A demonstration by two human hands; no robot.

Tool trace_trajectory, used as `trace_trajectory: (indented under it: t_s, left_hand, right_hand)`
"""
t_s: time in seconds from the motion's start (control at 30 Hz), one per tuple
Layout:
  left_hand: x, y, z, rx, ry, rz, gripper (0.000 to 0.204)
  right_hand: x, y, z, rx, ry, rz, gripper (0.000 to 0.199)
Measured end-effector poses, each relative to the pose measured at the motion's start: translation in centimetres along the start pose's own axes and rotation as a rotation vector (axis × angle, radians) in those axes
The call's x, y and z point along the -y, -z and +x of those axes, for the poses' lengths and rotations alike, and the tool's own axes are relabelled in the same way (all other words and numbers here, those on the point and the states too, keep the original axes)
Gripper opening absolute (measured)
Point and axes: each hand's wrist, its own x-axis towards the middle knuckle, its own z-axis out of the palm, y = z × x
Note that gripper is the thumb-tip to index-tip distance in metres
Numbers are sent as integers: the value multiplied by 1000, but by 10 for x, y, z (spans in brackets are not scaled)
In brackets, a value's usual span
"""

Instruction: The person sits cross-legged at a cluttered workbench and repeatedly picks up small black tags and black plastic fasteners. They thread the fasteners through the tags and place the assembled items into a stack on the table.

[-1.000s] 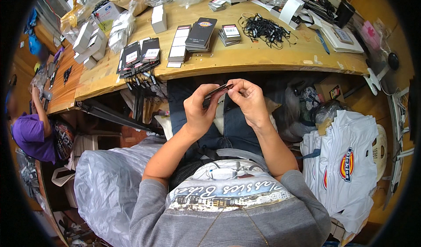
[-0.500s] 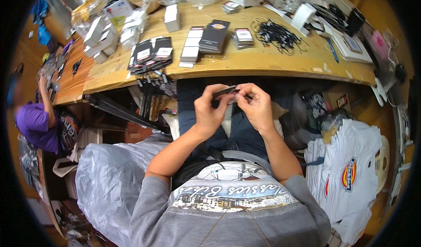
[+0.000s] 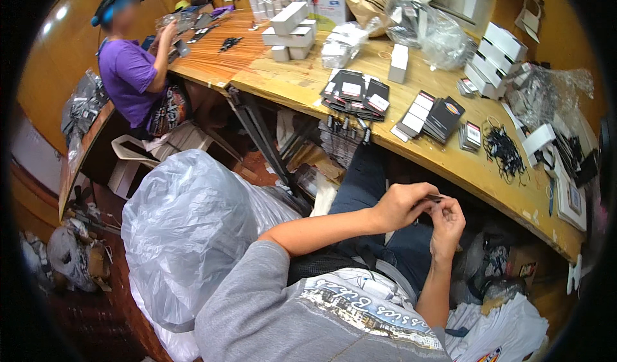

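Note:
Above my lap, just off the table's near edge, my left hand [image 3: 403, 206] and my right hand [image 3: 447, 227] meet at the fingertips. Both pinch a small dark tag [image 3: 436, 198], mostly hidden by the fingers. On the table in front lie black hang tags [image 3: 353, 92] with white labels, several black strings [image 3: 347, 128] hanging over the edge. Right of them are a fanned row of white-labelled cards [image 3: 416, 113], a stack of black cards [image 3: 445, 119], a smaller labelled stack [image 3: 470, 136] and a tangle of black strings [image 3: 503, 149].
White boxes [image 3: 292, 34] and plastic bags stand along the back of the wooden table [image 3: 289, 82]. A large grey plastic bag [image 3: 189, 233] bulges at my left. White printed shirts [image 3: 498, 330] are piled at lower right. A person in purple [image 3: 128, 73] sits at the far left.
The view has swung left, so the table and my hands appear farther right and the seated person shows more fully. My hands stay together on the tag, which shows less now.

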Motion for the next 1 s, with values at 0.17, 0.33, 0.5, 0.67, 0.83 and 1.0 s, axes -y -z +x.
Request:
trace_trajectory:
  t_s: [0.17, 0.33, 0.5, 0.67, 0.83, 1.0]
  left_hand:
    - [1, 1, 2, 41, -105, 71, 24]
    - [-1, 2, 2, 25, -87, 90, 23]
    - [-2, 5, 3, 64, -105, 101, 23]
    - [-2, 8, 2, 94, -112, 134, 23]
    - [-4, 11, 2, 77, -49, 93, 25]
    - [-5, 12, 2, 89, -5, 99, 25]
  right_hand:
    - [4, -3, -2, -21, -18, 19, 6]
    - [5, -7, -4, -77, 21, -67, 6]
    - [-3, -5, -5, -67, -10, -1, 4]
    - [-8, -7, -7, -76, -28, 27, 4]
    - [-10, -9, -8, -79, 23, 31, 5]
    - [9, -21, -8, -130, 25, 59, 12]
